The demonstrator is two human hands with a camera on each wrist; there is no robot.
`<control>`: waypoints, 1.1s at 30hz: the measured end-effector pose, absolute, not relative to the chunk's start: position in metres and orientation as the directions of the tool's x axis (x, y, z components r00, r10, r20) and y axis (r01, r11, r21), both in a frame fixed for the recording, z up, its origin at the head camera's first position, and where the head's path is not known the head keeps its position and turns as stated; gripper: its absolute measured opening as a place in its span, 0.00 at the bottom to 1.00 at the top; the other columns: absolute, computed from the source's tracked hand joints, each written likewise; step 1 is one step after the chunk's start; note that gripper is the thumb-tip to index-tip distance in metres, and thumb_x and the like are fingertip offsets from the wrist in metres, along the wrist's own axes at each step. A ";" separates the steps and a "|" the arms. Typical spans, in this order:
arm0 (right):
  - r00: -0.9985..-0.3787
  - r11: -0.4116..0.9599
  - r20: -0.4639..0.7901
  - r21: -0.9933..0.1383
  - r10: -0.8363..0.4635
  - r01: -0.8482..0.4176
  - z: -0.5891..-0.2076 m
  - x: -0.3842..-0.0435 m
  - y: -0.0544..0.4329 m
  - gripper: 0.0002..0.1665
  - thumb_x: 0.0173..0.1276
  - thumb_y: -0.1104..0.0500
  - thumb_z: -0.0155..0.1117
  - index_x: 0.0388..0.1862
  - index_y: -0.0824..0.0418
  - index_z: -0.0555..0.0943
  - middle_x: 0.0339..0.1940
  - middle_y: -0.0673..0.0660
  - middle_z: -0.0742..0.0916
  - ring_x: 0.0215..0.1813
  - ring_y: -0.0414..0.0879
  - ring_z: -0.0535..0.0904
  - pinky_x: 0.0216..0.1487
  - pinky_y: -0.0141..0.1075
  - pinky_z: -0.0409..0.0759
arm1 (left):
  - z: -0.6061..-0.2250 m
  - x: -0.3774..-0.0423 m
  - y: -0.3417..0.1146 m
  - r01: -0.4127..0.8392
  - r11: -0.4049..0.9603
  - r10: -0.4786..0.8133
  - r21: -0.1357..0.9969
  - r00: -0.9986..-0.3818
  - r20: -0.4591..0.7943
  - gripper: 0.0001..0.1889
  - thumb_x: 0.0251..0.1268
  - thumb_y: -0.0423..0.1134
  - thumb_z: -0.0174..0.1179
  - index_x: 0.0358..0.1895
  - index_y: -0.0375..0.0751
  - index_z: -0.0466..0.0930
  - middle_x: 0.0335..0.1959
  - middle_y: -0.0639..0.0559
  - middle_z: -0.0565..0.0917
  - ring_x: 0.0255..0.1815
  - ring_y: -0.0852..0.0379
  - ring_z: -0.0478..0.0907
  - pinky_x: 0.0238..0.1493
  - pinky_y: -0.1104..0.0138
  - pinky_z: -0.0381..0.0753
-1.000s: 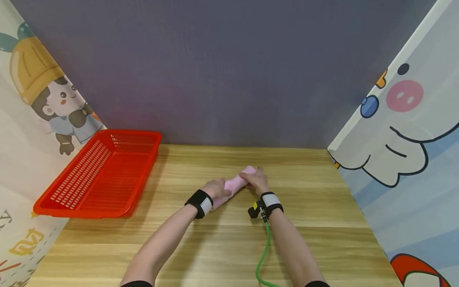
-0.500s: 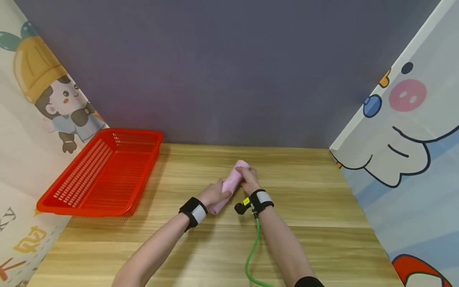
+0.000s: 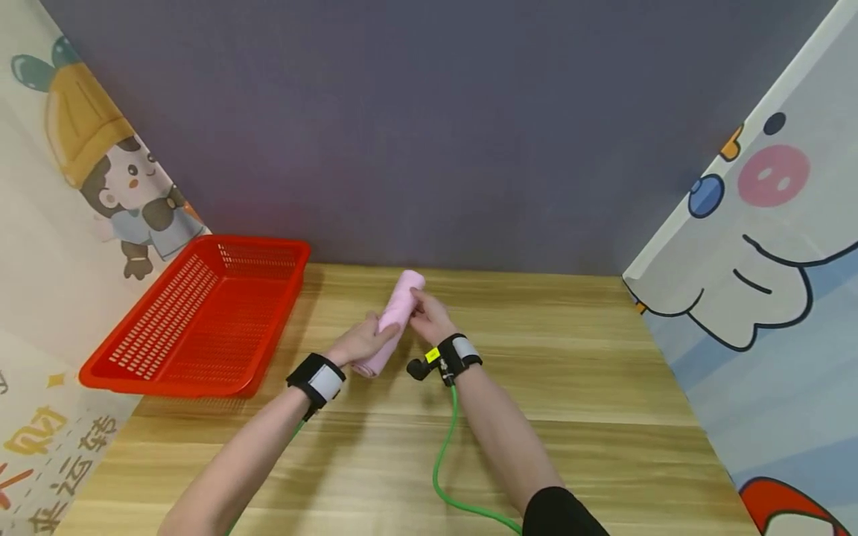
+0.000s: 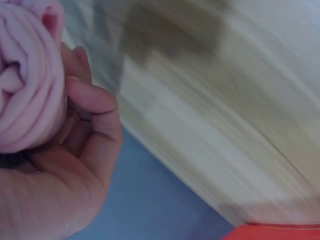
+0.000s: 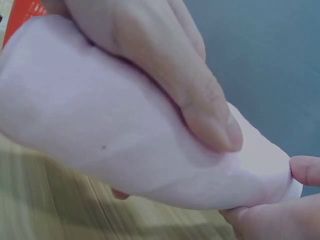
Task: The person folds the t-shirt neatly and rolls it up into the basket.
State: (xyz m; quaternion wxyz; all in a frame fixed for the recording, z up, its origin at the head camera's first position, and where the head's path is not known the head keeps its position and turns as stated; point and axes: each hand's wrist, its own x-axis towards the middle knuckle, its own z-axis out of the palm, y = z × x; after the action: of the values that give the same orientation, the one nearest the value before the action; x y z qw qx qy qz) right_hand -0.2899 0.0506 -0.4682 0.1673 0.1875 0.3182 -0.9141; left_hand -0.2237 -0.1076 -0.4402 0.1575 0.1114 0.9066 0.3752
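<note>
A rolled-up pink towel (image 3: 397, 307) is between both hands, tilted with its far end to the right. Layered folds show at its near end in the left wrist view. My left hand (image 3: 360, 341) grips the near half, thumb across the top and fingers curled around the underside. Close to the far end, my right hand (image 3: 432, 318) pinches the roll between thumb and fingers. The right wrist view shows the left thumb lying along the towel (image 5: 115, 130), with the right hand's fingertips (image 5: 305, 170) at its narrow end.
A red plastic basket (image 3: 287, 309) with slotted sides stands on the left of the wooden table (image 3: 556, 387). A dark grey panel (image 3: 429, 149) rises behind, and printed panels flank both sides. A green cable (image 3: 439, 461) trails from the right wrist camera.
Both hands have carried the towel left and toward the back, nearer the basket. The roll has swung to a steeper angle, and both hands still grip it.
</note>
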 end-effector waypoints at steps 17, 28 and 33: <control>-0.898 -0.759 -0.322 -0.489 -0.301 0.430 -0.510 -0.360 -0.060 0.26 0.73 0.67 0.54 0.67 0.76 0.66 0.68 0.67 0.75 0.72 0.54 0.69 0.77 0.41 0.66 | -0.391 -0.230 -0.198 0.140 0.755 0.309 0.641 -0.938 -0.159 0.34 0.80 0.44 0.44 0.79 0.30 0.46 0.74 0.24 0.63 0.69 0.29 0.68 0.72 0.37 0.63; -0.862 -0.653 -0.287 -0.565 -0.417 0.504 -0.408 -0.287 -0.110 0.34 0.78 0.58 0.43 0.79 0.71 0.54 0.83 0.65 0.58 0.85 0.55 0.49 0.85 0.44 0.45 | -0.377 -0.221 -0.262 0.038 0.657 0.241 0.753 -0.957 -0.161 0.34 0.81 0.38 0.44 0.79 0.26 0.40 0.74 0.21 0.58 0.68 0.29 0.61 0.74 0.35 0.57; -0.830 -0.618 -0.301 -0.560 -0.470 0.552 -0.406 -0.278 -0.131 0.42 0.77 0.53 0.48 0.81 0.69 0.47 0.84 0.68 0.52 0.85 0.59 0.45 0.85 0.45 0.45 | -0.378 -0.219 -0.281 -0.030 0.707 0.159 0.706 -0.967 -0.201 0.36 0.81 0.42 0.43 0.79 0.26 0.37 0.73 0.20 0.57 0.64 0.29 0.63 0.72 0.34 0.59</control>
State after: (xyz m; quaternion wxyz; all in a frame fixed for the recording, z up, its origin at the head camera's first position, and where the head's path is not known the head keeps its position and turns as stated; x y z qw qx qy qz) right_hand -0.2777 -0.1309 -0.4064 0.2848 0.0623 0.3316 -0.8973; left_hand -0.2186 -0.2813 -0.3777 0.1241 0.0351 0.9156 0.3808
